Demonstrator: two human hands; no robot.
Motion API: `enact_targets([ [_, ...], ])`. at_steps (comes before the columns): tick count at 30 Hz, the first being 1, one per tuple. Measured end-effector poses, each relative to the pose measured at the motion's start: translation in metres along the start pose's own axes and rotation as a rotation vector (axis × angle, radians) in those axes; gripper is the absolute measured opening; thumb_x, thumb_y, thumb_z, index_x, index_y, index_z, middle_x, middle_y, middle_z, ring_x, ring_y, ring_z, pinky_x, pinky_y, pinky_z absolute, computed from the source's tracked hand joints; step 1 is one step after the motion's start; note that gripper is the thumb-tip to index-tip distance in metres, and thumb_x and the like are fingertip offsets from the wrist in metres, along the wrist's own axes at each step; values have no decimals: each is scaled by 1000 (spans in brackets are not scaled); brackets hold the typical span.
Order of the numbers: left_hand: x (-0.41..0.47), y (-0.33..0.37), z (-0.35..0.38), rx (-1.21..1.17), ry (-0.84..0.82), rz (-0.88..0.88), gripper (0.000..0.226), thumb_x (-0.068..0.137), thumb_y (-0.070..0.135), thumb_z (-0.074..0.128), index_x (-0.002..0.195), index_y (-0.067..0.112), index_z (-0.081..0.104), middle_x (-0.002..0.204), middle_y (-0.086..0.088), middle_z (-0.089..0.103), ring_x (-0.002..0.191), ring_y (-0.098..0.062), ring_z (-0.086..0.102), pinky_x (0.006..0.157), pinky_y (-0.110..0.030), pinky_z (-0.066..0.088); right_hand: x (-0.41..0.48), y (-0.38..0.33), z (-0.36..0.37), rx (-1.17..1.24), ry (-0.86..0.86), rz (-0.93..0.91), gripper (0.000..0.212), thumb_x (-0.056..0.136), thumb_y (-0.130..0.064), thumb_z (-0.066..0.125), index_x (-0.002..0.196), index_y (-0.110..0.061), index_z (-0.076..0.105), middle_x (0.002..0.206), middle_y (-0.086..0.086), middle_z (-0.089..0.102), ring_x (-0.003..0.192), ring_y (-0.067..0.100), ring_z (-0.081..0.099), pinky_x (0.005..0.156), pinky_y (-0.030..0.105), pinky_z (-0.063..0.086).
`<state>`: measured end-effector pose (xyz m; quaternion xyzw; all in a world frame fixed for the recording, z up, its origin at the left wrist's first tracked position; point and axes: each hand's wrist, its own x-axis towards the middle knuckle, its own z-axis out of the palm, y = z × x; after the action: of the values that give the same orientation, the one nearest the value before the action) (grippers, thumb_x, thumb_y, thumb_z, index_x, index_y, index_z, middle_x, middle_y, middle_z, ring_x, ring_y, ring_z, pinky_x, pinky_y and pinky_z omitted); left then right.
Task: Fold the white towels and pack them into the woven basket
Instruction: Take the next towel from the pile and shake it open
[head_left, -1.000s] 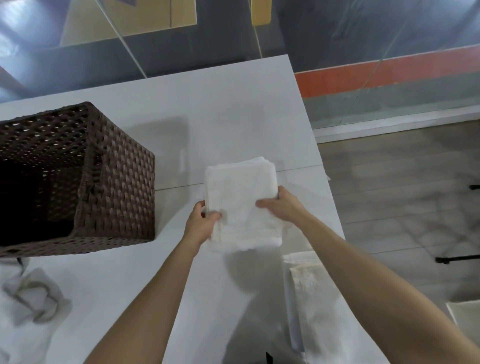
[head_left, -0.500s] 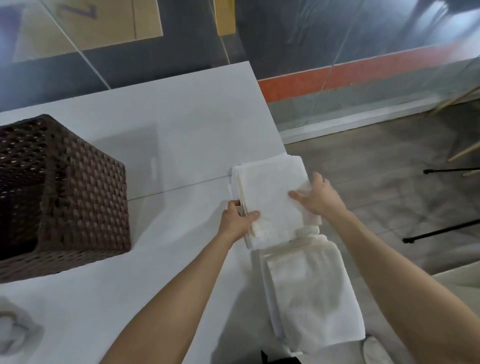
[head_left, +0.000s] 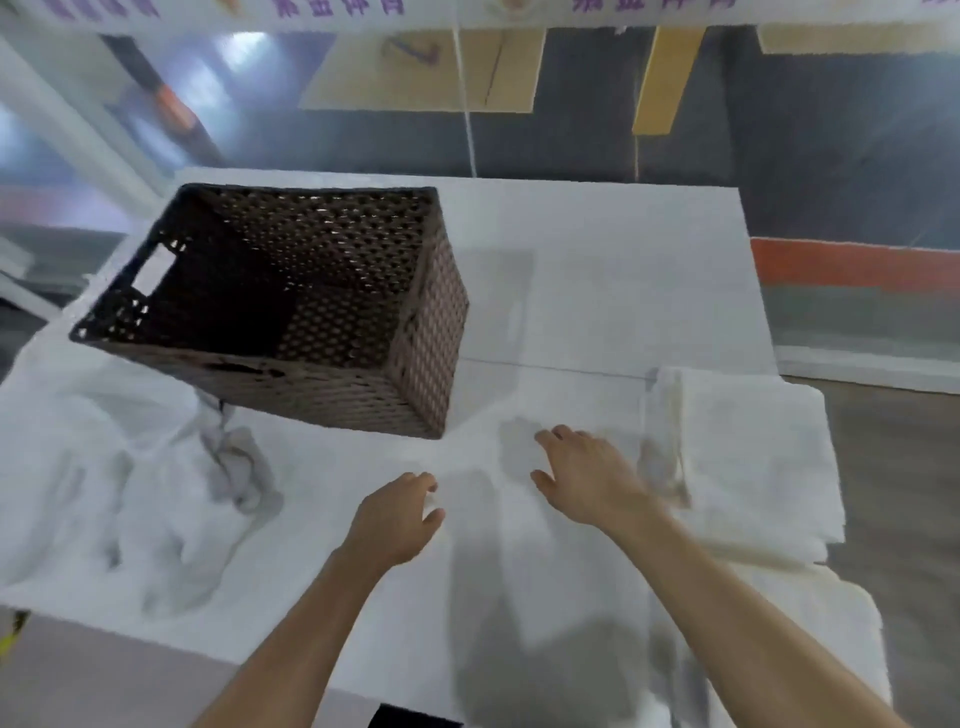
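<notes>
My left hand (head_left: 392, 519) is out over the table, fingers loosely curled, holding nothing. My right hand (head_left: 587, 478) is a touch further forward, fingers spread and relaxed, also holding nothing. I can't tell whether either palm is actually touching the surface.

Closest to me, under my right forearm, there's a flat white towel (head_left: 815, 639) lying at the table's near right corner. The picture is soft there and I can't make out its folds.

Just beyond that, right beside my right hand, is the folded stack (head_left: 748, 457). It's white, squared off and layered, with its folded edges facing my hand and its right side at the table edge.

Over on my left is the unfolded heap (head_left: 130, 493), white towels bunched up in grey-shadowed creases and running up against the basket's near wall.

Further on is the woven basket (head_left: 426, 353). It's dark brown and rectangular, standing upright on the table left of centre, well apart from the folded stack. I'm looking straight down onto its dark woven floor, and there's a handle slot (head_left: 156, 267) cut in the left wall.

Past it is bare white table (head_left: 597, 291), then a glass partition (head_left: 831, 156).
</notes>
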<state>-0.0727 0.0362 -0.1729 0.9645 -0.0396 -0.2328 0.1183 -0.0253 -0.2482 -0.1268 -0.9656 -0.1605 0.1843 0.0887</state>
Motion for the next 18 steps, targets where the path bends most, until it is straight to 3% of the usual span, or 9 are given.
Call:
enact_targets([
  [3,-39,-80,-1,-37,64,-155,39,104,48,60,138,29,60,130,8,66,115,-17,68,95,-36,55,29,-69,12,105,45,-21,64,106,-49,53,158,-15,39,138,8,58,117,32,65,94,45,57],
  [6,-68,-158,-8,-78,126,-234,32,102,45,64,129,29,64,119,8,69,107,-18,72,88,-35,57,57,-140,31,57,-19,-77,55,105,-49,52,148,-14,50,133,9,65,116,32,67,95,44,56],
  [10,-91,-258,-30,-78,376,-318,8,96,31,72,103,27,69,93,9,63,80,-20,70,64,-33,56,89,-248,71,19,-181,-166,52,104,-52,51,141,-15,56,135,8,66,120,30,65,100,44,54],
  [12,-102,-303,-43,-72,477,-355,8,94,31,72,97,25,67,89,8,58,76,-22,67,56,-33,53,105,-299,89,93,-209,-150,60,103,-60,51,144,-17,54,138,6,65,123,28,64,102,43,52],
  [14,-111,-349,-51,-112,461,-428,22,96,39,71,111,24,68,103,4,61,93,-26,68,65,-37,56,122,-351,99,221,-223,-102,77,95,-74,54,149,-18,49,140,5,64,126,28,62,104,43,52],
  [16,-118,-386,-56,-250,289,-539,56,94,55,74,136,21,60,123,-3,64,113,-29,66,82,-41,57,137,-398,102,391,-246,-19,105,82,-86,59,157,-17,37,146,7,60,131,30,60,105,43,51],
  [18,-122,-408,-52,-526,93,-620,79,89,66,76,147,19,52,129,-3,68,117,-27,68,89,-38,55,149,-432,107,516,-314,87,115,78,-82,68,164,-18,25,152,8,56,136,32,57,105,40,50],
])
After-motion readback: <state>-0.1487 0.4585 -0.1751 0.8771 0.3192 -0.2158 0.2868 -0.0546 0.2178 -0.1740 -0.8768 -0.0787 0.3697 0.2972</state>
